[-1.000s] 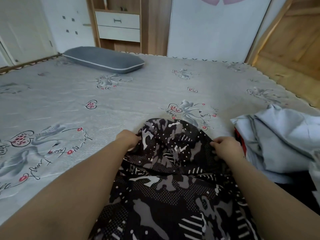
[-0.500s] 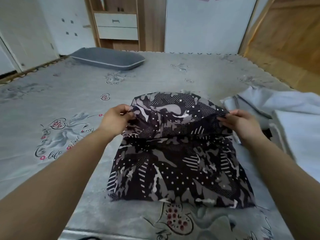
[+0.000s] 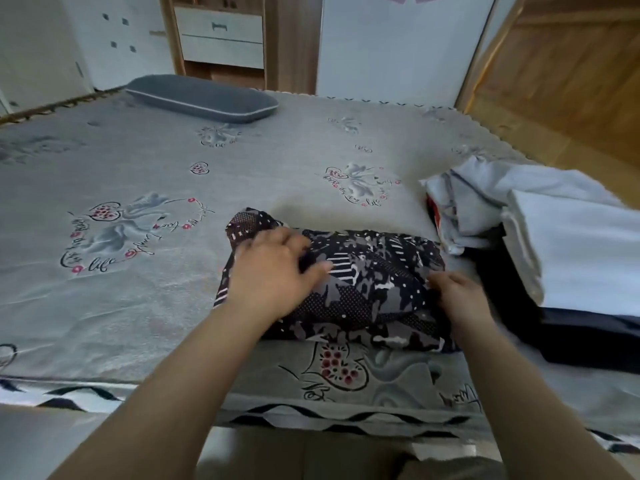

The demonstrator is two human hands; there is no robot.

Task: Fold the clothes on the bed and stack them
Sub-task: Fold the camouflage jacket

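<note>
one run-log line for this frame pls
step: folding | item: patterned garment folded on bed | left hand flat on it | right hand at its right edge, grip unclear

Left hand (image 3: 273, 271) flat on folded patterned garment (image 3: 363, 289), right hand (image 3: 457, 292) pinching its edge

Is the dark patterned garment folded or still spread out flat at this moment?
Folded. The dark patterned garment lies as a compact doubled bundle near the bed's edge, left hand flat on top, right hand at its right edge.

Folded garment (image 3: 363, 289) on bed (image 3: 138, 306) near front edge; clothes pile (image 3: 540, 237) right; pillow (image 3: 202, 98) far behind.
</note>
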